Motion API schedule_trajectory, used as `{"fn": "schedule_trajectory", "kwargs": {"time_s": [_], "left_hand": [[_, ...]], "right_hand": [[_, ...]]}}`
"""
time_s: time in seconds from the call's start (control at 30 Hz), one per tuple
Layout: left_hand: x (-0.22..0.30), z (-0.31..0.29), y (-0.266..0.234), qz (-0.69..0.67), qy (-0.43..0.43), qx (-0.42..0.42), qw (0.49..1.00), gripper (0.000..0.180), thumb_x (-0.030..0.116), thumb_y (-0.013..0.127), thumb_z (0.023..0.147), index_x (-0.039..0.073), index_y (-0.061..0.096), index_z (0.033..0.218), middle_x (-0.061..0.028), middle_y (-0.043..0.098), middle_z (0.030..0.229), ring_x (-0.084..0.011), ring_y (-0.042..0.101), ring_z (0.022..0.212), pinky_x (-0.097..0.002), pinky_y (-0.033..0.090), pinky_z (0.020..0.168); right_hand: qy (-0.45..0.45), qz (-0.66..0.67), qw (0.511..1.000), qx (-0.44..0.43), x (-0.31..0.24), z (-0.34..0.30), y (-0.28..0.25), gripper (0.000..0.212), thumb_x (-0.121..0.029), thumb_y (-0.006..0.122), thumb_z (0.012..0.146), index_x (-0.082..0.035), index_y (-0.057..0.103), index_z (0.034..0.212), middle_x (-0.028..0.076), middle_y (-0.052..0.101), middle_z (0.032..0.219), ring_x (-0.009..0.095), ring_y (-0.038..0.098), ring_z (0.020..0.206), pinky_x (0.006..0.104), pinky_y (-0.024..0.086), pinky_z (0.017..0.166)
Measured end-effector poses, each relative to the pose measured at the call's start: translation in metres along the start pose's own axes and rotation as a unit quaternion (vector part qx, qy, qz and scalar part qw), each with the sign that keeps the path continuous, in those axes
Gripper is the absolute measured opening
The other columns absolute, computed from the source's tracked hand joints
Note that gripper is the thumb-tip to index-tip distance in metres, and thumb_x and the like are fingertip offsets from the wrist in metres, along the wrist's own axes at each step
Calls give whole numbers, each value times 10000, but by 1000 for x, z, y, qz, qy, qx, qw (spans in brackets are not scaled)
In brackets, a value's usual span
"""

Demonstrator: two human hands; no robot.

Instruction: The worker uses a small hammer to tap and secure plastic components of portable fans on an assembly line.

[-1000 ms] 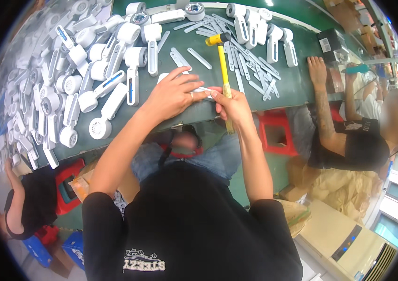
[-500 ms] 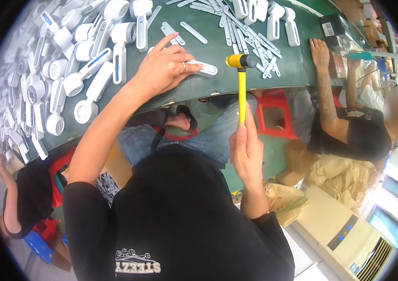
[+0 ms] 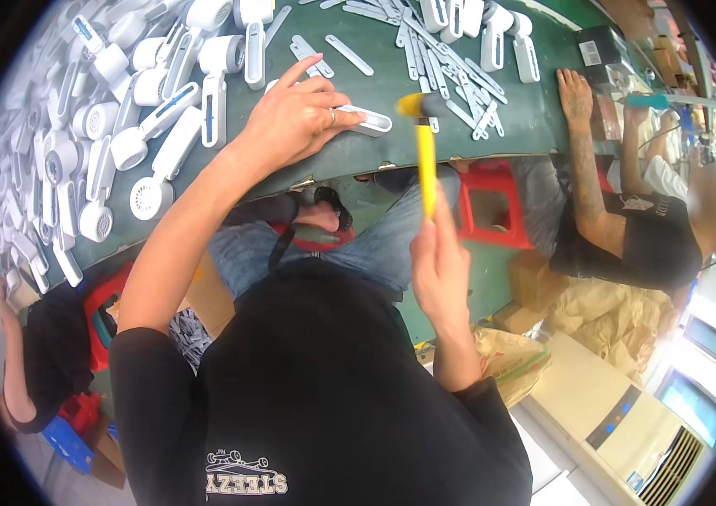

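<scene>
My left hand [image 3: 295, 122] presses a white shower head handle [image 3: 375, 123] onto the green tabletop, fingers closed round it. The handle's rounded end, with a long recess, sticks out to the right; the hand covers the rest. In my right hand [image 3: 442, 270] is a hammer [image 3: 427, 169] with a yellow shaft and a yellow-and-black head. The hammer is upright over the table's front edge, its blurred head just right of the handle's end and apart from it. Loose grey slotted strips [image 3: 349, 55] lie beyond my left hand.
White shower heads [image 3: 156, 196] are heaped across the table's left side, with several more at the back. Grey strips [image 3: 434, 72] are piled at the back right. A co-worker's hand [image 3: 576, 94] rests on the table at right. A red stool [image 3: 514, 207] stands below the edge.
The hammer's head has swung left, towards the end of the handle, and is now blurred. My right hand has shifted slightly. My left hand stays almost in place on the handle.
</scene>
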State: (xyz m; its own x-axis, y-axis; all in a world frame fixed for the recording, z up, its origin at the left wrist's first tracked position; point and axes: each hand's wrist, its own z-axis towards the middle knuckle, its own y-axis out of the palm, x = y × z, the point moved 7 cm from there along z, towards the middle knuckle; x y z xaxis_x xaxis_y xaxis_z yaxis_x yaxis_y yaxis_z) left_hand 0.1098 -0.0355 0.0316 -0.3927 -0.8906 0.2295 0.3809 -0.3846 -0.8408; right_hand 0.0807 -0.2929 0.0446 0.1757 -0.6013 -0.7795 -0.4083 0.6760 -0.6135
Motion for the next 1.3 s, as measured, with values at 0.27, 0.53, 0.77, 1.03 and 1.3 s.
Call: {"fn": "schedule_trajectory", "kwargs": {"time_s": [0.27, 0.53, 0.77, 1.03, 1.3], "left_hand": [[-4, -1, 0, 11, -9, 0, 1000, 251, 217, 791, 891, 282, 849, 1127, 46, 778, 1007, -168, 692, 984, -477, 387, 1272], [-1, -1, 1, -9, -4, -5, 1000, 244, 216, 799, 886, 275, 851, 1117, 44, 777, 995, -176, 698, 972, -472, 401, 1260], [-1, 5, 0, -19, -39, -56, 998, 318, 173, 811, 873, 177, 816, 1191, -11, 746, 998, -217, 681, 1071, -497, 335, 1298], [52, 13, -3, -28, 77, -134, 988, 296, 136, 709, 807, 187, 863, 1055, -26, 678, 1332, -297, 502, 1401, -461, 348, 1281], [18, -66, -1, -137, -143, 21, 980, 457, 155, 839, 881, 160, 751, 1329, -99, 748, 1291, -330, 699, 1166, -470, 525, 1094]], "right_hand": [[81, -116, 984, -104, 6, 18, 12, 535, -222, 461, 1142, -118, 381, 1661, 307, 730, 1022, 496, 739, 930, 477, 579, 783], [92, -103, 985, -103, 12, 11, 9, 539, -208, 479, 1135, -126, 375, 1658, 338, 712, 1078, 498, 732, 901, 502, 582, 750], [103, 4, 992, -66, 31, 8, -2, 510, -277, 470, 1152, -152, 433, 1646, 131, 660, 739, 300, 684, 667, 413, 527, 635], [79, 248, 965, -18, 25, 0, -15, 546, -279, 415, 1170, -94, 352, 1680, -35, 454, 671, 42, 427, 560, 228, 366, 508], [34, 101, 991, -80, 13, -7, 5, 536, -210, 465, 1152, -68, 376, 1661, 77, 594, 764, 143, 609, 677, 316, 504, 663]]}}
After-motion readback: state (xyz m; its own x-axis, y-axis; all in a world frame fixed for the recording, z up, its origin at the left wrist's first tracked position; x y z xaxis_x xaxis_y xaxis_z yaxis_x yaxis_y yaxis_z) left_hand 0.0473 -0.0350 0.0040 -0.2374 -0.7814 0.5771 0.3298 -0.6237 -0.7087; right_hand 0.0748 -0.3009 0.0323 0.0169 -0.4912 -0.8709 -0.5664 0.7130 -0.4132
